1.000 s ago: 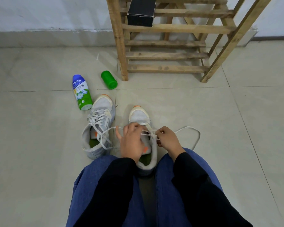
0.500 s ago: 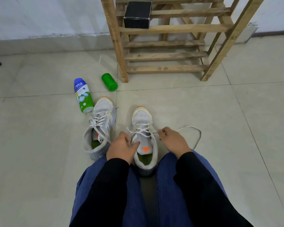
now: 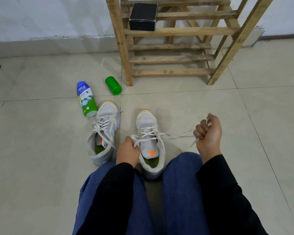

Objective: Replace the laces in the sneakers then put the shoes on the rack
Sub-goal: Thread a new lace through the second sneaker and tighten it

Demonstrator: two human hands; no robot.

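Observation:
Two white sneakers with orange toe tips stand on the tiled floor before my knees. The right sneaker (image 3: pixel 147 121) sits between my legs, its white lace (image 3: pixel 175 136) stretched taut to the right. My right hand (image 3: pixel 208 133) grips that lace end in a fist, out to the shoe's right. My left hand (image 3: pixel 128 152) pinches the lace at the shoe's left eyelets. The left sneaker (image 3: pixel 107 116) stands laced beside it, untouched. The wooden rack (image 3: pixel 173 58) rises at the back.
A blue and green powder bottle (image 3: pixel 86 99) lies on the floor by the left sneaker's toe, and a green cap (image 3: pixel 113 85) lies near the rack's left leg. A black box (image 3: pixel 143 16) sits on a rack shelf. The wall runs behind.
My right hand has pulled the lace out to the right, away from the shoe, drawing it taut. My left hand dropped to the shoe's left side and holds the lace there.

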